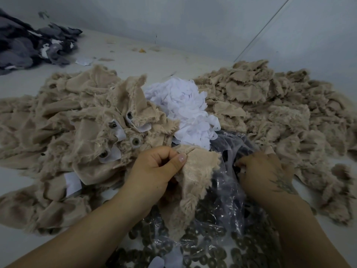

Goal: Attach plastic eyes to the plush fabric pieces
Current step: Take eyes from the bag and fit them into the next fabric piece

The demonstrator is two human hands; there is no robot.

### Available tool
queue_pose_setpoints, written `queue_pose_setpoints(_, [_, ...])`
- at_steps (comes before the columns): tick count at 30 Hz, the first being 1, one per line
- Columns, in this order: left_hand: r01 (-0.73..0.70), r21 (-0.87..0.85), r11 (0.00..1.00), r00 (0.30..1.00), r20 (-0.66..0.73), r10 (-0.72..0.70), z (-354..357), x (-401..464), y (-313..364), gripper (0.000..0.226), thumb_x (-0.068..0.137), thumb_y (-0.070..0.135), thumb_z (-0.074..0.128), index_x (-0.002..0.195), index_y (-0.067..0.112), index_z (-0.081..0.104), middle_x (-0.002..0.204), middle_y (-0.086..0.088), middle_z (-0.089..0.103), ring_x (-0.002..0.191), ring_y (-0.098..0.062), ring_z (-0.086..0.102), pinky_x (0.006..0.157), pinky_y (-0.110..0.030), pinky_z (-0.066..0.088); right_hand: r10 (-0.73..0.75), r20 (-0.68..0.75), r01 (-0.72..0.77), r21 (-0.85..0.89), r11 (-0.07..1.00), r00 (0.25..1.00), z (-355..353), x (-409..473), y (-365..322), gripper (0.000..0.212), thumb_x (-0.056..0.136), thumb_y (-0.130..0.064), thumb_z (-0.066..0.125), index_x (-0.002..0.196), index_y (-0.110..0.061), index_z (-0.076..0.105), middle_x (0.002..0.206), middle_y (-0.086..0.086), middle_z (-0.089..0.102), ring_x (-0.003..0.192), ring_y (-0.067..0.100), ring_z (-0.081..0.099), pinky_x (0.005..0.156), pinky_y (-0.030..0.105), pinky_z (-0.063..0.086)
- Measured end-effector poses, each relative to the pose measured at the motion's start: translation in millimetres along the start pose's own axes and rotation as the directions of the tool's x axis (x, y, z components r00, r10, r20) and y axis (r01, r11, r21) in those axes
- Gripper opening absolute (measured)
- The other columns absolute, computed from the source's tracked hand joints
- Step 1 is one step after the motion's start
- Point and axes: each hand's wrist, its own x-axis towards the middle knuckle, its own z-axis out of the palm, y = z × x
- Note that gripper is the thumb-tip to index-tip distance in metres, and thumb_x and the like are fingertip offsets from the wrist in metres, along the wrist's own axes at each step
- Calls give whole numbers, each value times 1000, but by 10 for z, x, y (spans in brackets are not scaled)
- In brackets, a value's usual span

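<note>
My left hand (154, 169) grips a tan plush fabric piece (195, 182), thumb pressed on its smooth backing, the furry edge hanging down. My right hand (264, 171) reaches with curled fingers into a clear plastic bag (228, 190) of dark parts; what the fingertips hold is hidden. To the left lies a pile of tan plush pieces (67, 132) with eye backs and white patches (135, 141) fitted. Another heap of tan pieces (270, 105) lies to the right.
A mound of white fabric cutouts (189, 111) sits between the two tan heaps. Dark ring-shaped washers (204, 254) spread out at the bottom, partly under plastic. Grey and dark fabric scraps (29, 47) lie at the far left, near the grey wall (193, 20).
</note>
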Motion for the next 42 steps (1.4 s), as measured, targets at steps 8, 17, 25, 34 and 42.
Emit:
queue_pose_setpoints(8, [3,11,1000,1000,4,-3,15,14,-16,26,91,16,65,68,5,65,61,-11,61,56,-16,55,54,-22,47,-348,-137,373,347,860,928,29,94,-136,45,93,-11,61,138,-9,56,139,11,53,121,28,52,88,22,34])
queue_pose_setpoints(17, [-20,24,1000,1000,17,19,21,21,-31,25,91,17,65,68,7,66,59,-4,62,55,-10,56,56,-18,47,-30,-404,224,442,869,914,66,94,-64,27,89,-18,64,65,-7,63,55,-1,50,49,1,33,50,29,28])
queue_pose_setpoints(25, [-16,19,1000,1000,26,16,22,16,-20,27,92,15,64,66,8,66,58,-4,63,54,-11,56,55,-19,46,-208,-414,398,449,800,886,135,106,-140,16,94,1,59,80,0,67,67,-4,58,56,5,50,58,6,36])
queue_pose_setpoints(34, [-12,35,999,1000,26,11,24,9,-8,28,92,16,64,65,11,66,58,-3,63,56,-13,56,56,-22,47,-346,130,335,97,937,929,57,114,-83,23,94,-22,61,73,-15,56,94,2,61,103,24,61,80,26,41])
queue_pose_setpoints(42, [-7,40,999,1000,27,6,17,4,8,28,93,14,63,65,11,66,58,-4,63,55,-13,56,56,-21,48,-319,-32,319,186,929,947,12,66,-14,16,87,-33,70,80,-26,57,75,-6,57,70,16,51,66,28,43])
